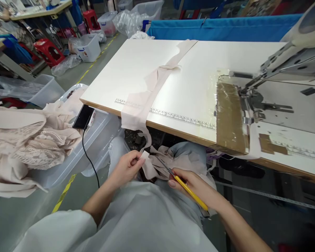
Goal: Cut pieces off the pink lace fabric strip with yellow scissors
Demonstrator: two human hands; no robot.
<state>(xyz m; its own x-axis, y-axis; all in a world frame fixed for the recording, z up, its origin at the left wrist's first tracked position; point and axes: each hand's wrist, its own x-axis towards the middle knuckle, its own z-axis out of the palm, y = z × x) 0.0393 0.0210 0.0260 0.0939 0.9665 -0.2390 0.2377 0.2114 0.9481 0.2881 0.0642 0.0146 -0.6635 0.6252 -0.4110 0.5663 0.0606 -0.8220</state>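
- In the head view, the left hand (128, 166) is closed, pinching a fabric strip (149, 168) between thumb and finger.
- The strip extends right of this hand.
- The right hand (190, 182) curls around a yellow-handled tool (191, 194).
- Beyond both hands is a white table (189, 91); far beyond the left, red stools (48, 51).

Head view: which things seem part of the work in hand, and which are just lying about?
Seemingly part of the work:
- left hand, pinching a pale strip
- right hand, holding a yellow-handled tool
- crumpled cloth

Seemingly just lying about:
- phone
- black cable
- red stool
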